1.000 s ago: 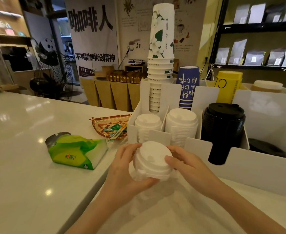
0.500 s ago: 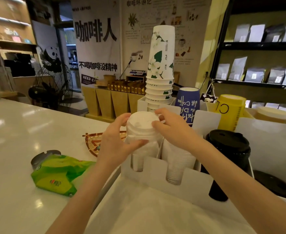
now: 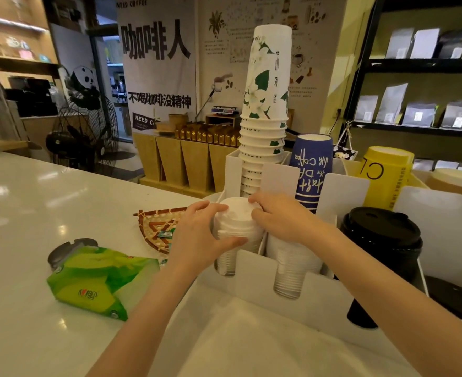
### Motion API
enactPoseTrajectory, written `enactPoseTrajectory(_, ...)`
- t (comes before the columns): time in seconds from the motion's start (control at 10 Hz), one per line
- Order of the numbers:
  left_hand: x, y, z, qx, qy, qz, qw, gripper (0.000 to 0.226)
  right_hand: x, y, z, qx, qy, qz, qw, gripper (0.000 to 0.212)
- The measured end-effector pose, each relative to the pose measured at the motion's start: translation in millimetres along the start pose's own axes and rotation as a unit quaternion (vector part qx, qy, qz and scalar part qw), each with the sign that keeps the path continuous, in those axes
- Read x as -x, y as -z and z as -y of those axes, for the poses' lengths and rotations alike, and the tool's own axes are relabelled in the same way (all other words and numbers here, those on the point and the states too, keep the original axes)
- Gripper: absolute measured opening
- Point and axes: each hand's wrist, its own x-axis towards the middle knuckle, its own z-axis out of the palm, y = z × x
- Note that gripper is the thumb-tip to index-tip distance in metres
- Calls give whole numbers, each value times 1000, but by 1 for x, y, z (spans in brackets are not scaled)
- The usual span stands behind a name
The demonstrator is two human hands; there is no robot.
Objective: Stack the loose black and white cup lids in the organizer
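A glossy white counter [image 3: 33, 202] carries everything here. On it lie a green tissue pack [image 3: 99, 281], with a dark object [image 3: 63, 251] partly hidden just behind it, and a woven bamboo tray [image 3: 159, 227] holding wrapped candies. To the right stands a white compartmented organizer [image 3: 319, 300], and a white sheet [image 3: 265, 346] lies before it

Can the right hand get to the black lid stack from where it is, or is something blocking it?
Probably yes. The right hand rests on the white plastic lids, and the stack of black plastic lids stands uncovered just to its right; only a low white divider sits between.
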Motion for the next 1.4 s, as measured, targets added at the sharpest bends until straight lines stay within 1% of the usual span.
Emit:
enactPoseTrajectory(0.2, -1, 1, -1, -21, -23, 3, 1000, 65, 1, -3, 3, 44, 5, 6, 999, 38)
enactPoseTrajectory(0.4, -1, -2, 2, -15, -9, 13, 1000, 64, -3, -6, 3, 74, 7, 9, 997, 38)
enactPoseTrajectory(0.5, -1, -1, 1, -17, -3, 25, 1000, 65, -3, -9, 0, 113, 10, 2, 994, 40)
enactPoseTrajectory(0.6, -1, 0, -1, -17, 1, 40, 999, 66, -3, -13, 0, 176, 22, -35, 984, 41)
enactPoseTrajectory(0.7, 0, 3, -4, -23, -2, 51, 998, 67, -2, -18, 1, 203, 35, -67, 976, 39)
enactPoseTrajectory(0.8, -2, 10, -4, -45, -13, 107, 993, 70, 0, -19, 1, 209, 40, -71, 975, 38)
enactPoseTrajectory(0.9, -5, 19, -4, -29, -20, 182, 983, 71, 4, -19, 0, 217, 49, -78, 972, 37)
enactPoseTrajectory(1.0, -4, 22, -7, -24, -14, 199, 980, 72, 12, -15, -1, 205, 42, -74, 975, 35)
enactPoseTrajectory(1.1, -3, 21, -12, -44, -19, 189, 981, 67, 30, -6, -1, 120, 40, -101, 987, 31)
enactPoseTrajectory(1.2, 3, 21, -25, -42, -22, 172, 984, 65, 67, 11, 2, -14, 23, -138, 990, 35)
enactPoseTrajectory(1.3, 14, 19, -47, -18, -48, 140, 989, 69, 113, 28, 6, -99, 15, -203, 974, 38)
enactPoseTrajectory(1.4, 29, 22, -77, 52, -111, 80, 989, 65, 172, 53, 15, -164, 32, -291, 942, 31)
